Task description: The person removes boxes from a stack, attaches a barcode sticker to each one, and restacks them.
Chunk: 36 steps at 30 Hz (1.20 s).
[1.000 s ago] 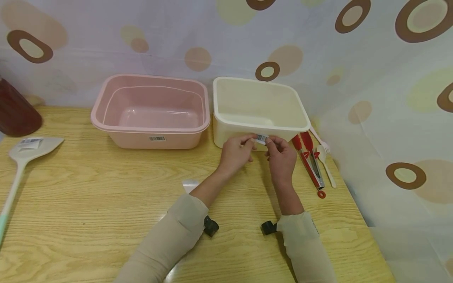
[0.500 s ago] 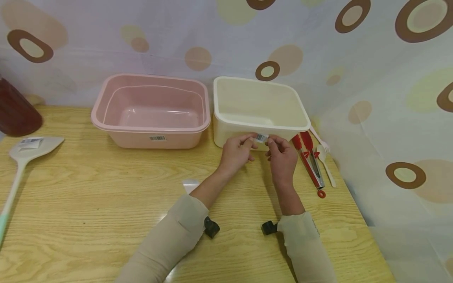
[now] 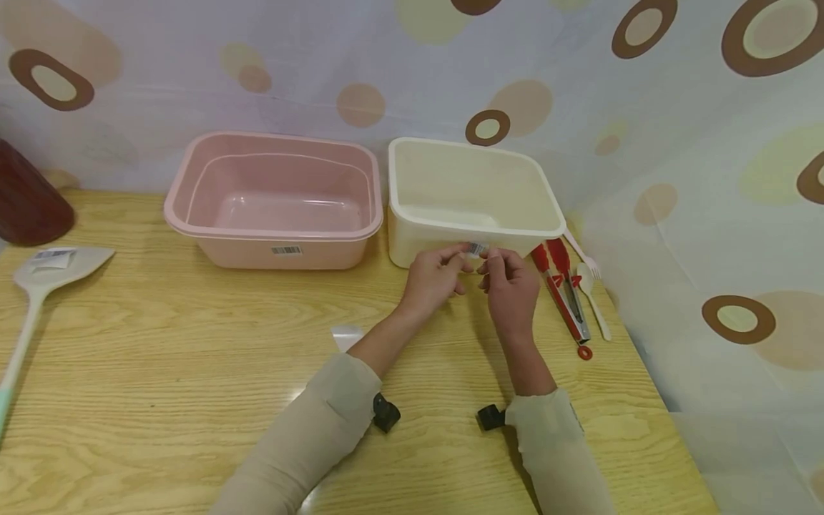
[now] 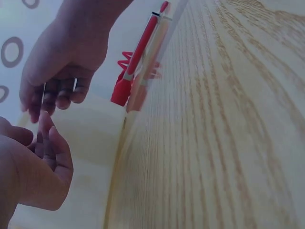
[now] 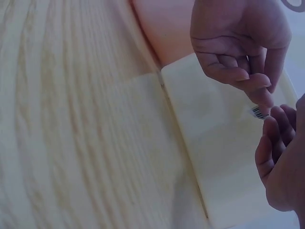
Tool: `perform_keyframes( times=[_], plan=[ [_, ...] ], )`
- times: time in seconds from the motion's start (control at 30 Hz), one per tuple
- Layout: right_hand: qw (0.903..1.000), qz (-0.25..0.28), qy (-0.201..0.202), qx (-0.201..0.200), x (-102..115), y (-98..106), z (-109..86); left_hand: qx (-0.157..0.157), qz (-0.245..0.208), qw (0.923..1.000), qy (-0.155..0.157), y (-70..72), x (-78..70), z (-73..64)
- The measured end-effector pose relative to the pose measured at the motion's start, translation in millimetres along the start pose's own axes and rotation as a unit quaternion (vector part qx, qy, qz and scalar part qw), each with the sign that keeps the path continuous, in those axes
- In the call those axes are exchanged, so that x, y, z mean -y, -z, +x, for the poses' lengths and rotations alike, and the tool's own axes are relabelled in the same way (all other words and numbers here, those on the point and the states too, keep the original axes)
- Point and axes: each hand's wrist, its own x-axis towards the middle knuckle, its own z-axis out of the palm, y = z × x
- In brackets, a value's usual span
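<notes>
A small white barcode label [image 3: 477, 249] sits between my two hands at the front wall of the cream bin [image 3: 412, 239]. My left hand [image 3: 428, 279] has its index fingertip and thumb at the label's left edge. At the opposite edge, my right hand [image 3: 515, 297] pinches with thumb and index finger, its other fingers curled. In the right wrist view a striped corner of the label [image 5: 259, 112] shows between the fingertips, mostly covered. Whether the label touches the bin I cannot tell.
A pink basin [image 3: 273, 250] with its own barcode stands left of the bin. Red tongs [image 3: 566, 300], a pale spoon [image 3: 594, 300] and a pink fork [image 3: 582, 254] lie to the right. Far left are a pale spatula [image 3: 45, 279] and a dark red container [image 3: 28, 200].
The right hand's thumb and fingers have shifted slightly left over the label, so less of it shows. The left hand stays almost in place.
</notes>
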Motion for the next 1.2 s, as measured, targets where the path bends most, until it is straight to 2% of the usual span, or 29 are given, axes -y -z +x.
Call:
perform_keyframes(
  times=[0.1,0.37,0.73,1.07,1.2],
  plan=[
    [0.9994,-0.016,-0.013,0.027,-1.0,-0.7,-0.6,0.011,0.001,0.9999,-0.004,-1.1,0.8,0.2],
    [0.9967,-0.043,-0.046,0.052,-3.9,2.7,0.0,0.030,0.005,0.9995,-0.003,-2.1,1.6,-0.6],
    [0.9972,-0.043,-0.030,0.053,-5.5,5.7,2.5,0.041,-0.005,0.9991,0.005,-0.4,2.6,-2.1],
    [0.9950,-0.041,-0.048,0.077,-3.5,2.8,2.1,0.045,-0.025,0.9987,0.007,2.2,2.7,-6.4],
    [0.9960,-0.040,-0.034,0.072,-4.7,1.2,0.4,0.044,-0.031,0.9985,0.007,3.3,2.3,-9.0]
  ],
)
